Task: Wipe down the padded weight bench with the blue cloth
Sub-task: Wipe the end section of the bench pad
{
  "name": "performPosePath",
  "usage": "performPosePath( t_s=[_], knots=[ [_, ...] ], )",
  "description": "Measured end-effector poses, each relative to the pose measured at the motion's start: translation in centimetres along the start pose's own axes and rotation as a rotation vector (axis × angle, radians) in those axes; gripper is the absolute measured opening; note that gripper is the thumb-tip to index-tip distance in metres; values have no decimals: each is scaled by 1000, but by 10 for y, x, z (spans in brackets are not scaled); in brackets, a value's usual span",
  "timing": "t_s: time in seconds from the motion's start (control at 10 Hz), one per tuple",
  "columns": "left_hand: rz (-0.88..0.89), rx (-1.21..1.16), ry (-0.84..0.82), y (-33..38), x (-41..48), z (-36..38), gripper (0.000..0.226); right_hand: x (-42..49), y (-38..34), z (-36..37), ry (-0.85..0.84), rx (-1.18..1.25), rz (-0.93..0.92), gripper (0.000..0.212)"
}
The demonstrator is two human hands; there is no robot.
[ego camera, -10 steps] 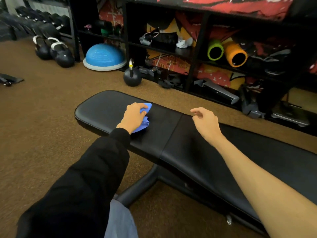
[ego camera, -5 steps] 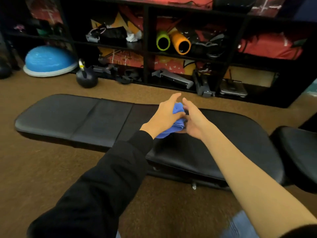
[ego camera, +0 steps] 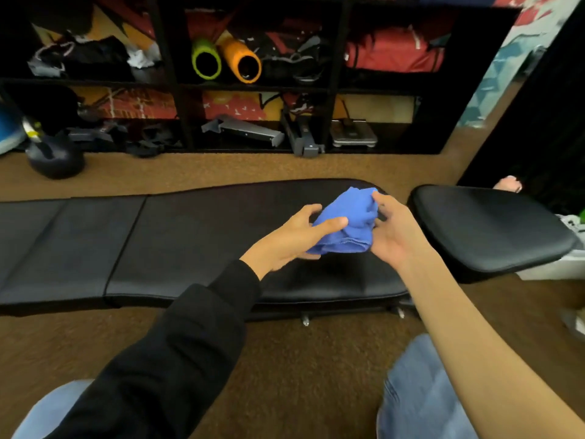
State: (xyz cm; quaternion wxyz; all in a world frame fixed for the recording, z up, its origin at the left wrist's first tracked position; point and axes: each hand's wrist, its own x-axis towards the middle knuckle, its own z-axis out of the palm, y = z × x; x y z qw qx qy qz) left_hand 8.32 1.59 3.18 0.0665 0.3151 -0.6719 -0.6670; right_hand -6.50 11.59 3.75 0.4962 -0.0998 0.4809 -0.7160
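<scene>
Brown carpet (ego camera: 285,359), one padded bench (ego camera: 190,242), one blue cloth (ego camera: 348,217), two hands (ego camera: 285,239) (ego camera: 392,232) gripping it

A black open shelving unit (ego camera: 259,87) holds a lime-green foam roller (ego camera: 206,60) just beside an orange foam roller (ego camera: 242,61), with a red fabric bag (ego camera: 392,53) in the compartment to their right and a flat grey scale (ego camera: 354,134) below it, while a round black kettlebell (ego camera: 55,156) stands on the brown carpet floor (ego camera: 285,359).

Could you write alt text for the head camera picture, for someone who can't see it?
A person's left hand and right hand hold a bunched blue cloth between them over a black padded weight bench. Behind, dark shelves hold a green roller and an orange roller.
</scene>
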Motion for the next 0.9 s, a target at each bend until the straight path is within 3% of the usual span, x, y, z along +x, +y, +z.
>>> performPosePath(
  t_s=[0.2,0.3,0.4,0.5,0.6,0.7,0.8,0.9],
  knots=[
    [-54,-197,-112,-3,17,29,39,-21,-17,-49,140,-233,28,33],
    [-86,-132,-64,-3,26,36,36,-29,-21,-70,210,-267,9,30],
    [-74,33,11,-4,35,47,34,-33,-20,-81,251,-344,18,30],
    [-32,198,89,-7,41,60,30,-35,-17,-83,309,-476,10,15],
    [38,555,186,-11,47,66,27,-30,-15,-85,383,-589,37,17],
    [55,907,242,-6,45,67,27,-28,-16,-85,450,-814,90,60],
    [54,898,197,-7,46,63,33,-24,-17,-82,540,-1241,22,84],
    [69,894,193,-11,44,54,39,-24,-15,-64,564,-1603,-99,67]
  ],
)
